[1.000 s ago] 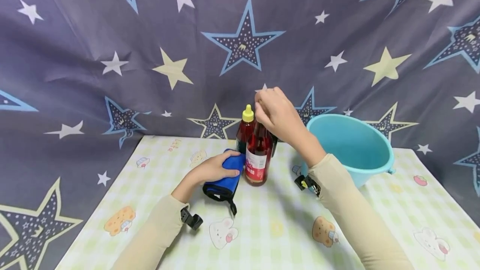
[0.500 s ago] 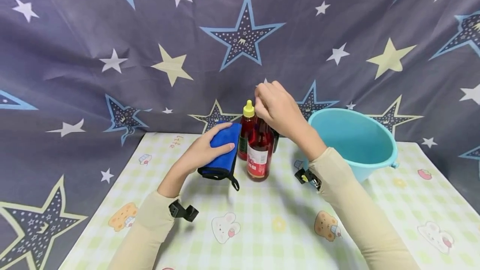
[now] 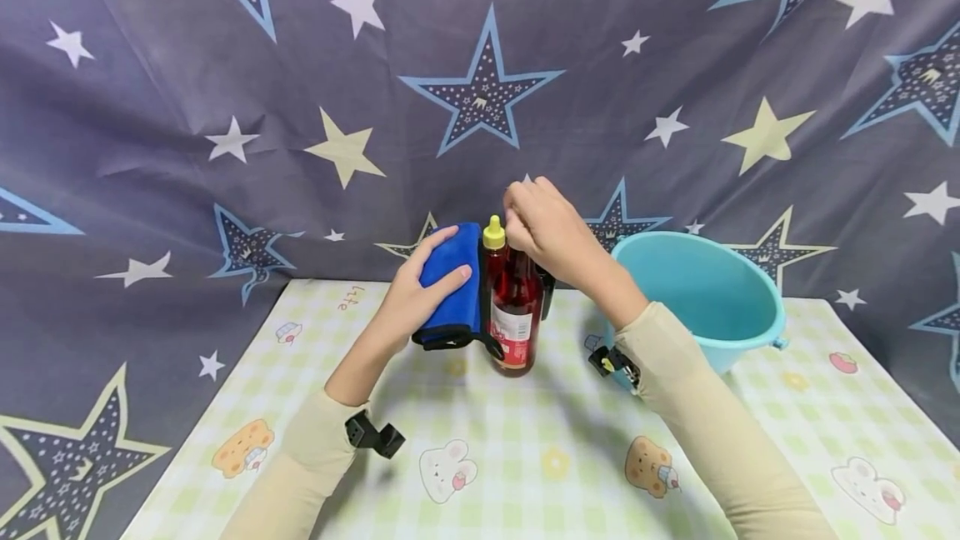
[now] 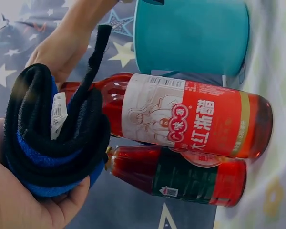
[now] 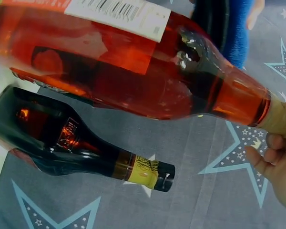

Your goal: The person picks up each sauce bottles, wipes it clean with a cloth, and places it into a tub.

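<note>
My left hand (image 3: 405, 307) holds a rolled blue towel (image 3: 456, 273) with black edging and a black hanging loop, fingers behind it and thumb across its front. The towel is raised above the table, beside the upper part of the bottles. My right hand (image 3: 551, 232) grips the capped neck of a tall red vinegar bottle (image 4: 195, 117), which stands upright with a white and red label. Close behind it stands a red sauce bottle (image 4: 195, 176) with a yellow nozzle cap (image 3: 494, 233), partly covered by the towel. A dark bottle (image 5: 81, 138) with a black cap stands behind, mostly hidden in the head view.
A turquoise bucket (image 3: 720, 350) stands to the right of the bottles, near my right forearm. The table (image 3: 525, 457) has a green checked cover with cartoon prints. A dark star-patterned curtain (image 3: 420, 182) hangs along the back edge.
My left hand has lifted the towel from low beside the bottles to the height of their upper part, then moved it slightly right against them. The right hand stays on the vinegar bottle.
</note>
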Tool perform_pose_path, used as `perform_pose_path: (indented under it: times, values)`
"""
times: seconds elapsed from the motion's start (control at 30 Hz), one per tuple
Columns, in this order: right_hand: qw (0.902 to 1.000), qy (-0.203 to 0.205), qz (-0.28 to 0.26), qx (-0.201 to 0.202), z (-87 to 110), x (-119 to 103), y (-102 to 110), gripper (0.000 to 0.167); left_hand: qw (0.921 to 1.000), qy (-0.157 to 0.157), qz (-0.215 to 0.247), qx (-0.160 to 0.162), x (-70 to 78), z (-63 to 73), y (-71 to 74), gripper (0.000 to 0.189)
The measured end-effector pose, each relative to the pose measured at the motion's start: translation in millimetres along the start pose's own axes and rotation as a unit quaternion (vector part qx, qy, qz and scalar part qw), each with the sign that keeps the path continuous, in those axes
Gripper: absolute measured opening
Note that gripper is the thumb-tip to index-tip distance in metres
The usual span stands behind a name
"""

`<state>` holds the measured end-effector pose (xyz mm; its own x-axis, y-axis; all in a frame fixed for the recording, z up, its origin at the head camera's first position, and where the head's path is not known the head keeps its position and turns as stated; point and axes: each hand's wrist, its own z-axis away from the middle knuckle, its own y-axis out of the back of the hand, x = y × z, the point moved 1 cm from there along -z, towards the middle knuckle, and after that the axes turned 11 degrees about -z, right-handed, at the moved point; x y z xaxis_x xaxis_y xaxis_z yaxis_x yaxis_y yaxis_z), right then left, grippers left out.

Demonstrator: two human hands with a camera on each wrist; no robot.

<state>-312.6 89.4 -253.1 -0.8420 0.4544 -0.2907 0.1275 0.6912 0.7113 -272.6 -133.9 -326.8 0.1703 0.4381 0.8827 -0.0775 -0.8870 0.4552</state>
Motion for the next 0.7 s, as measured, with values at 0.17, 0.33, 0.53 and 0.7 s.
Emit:
perform_pose_path:
  times: [0.17, 0.33, 0.53, 0.7]
  values:
    - [0.9999, -0.004, -0.012, -0.002, -1.4, 3.3, -2.1, 0.012, 0.9999, -0.012, 0.004, 0.012, 7.2, 0.7, 4.1, 0.060]
    - [0.9999, -0.007, -0.011, 0.007, -0.7, 4.3, -0.8, 0.013, 0.9992, -0.035, 0.006, 0.020, 16.5, -1.0, 3.0, 0.059]
    - [0.9999, -0.003, -0.007, 0.015, 0.3, 4.6, 0.1, 0.014, 0.9966, -0.080, 0.001, 0.018, 27.0, -6.2, -1.9, 0.060]
    - [0.9999, -0.004, -0.009, 0.010, 0.5, 4.5, -0.4, 0.016, 0.9944, -0.104, -0.009, 0.019, 36.1, -11.8, -7.1, 0.060]
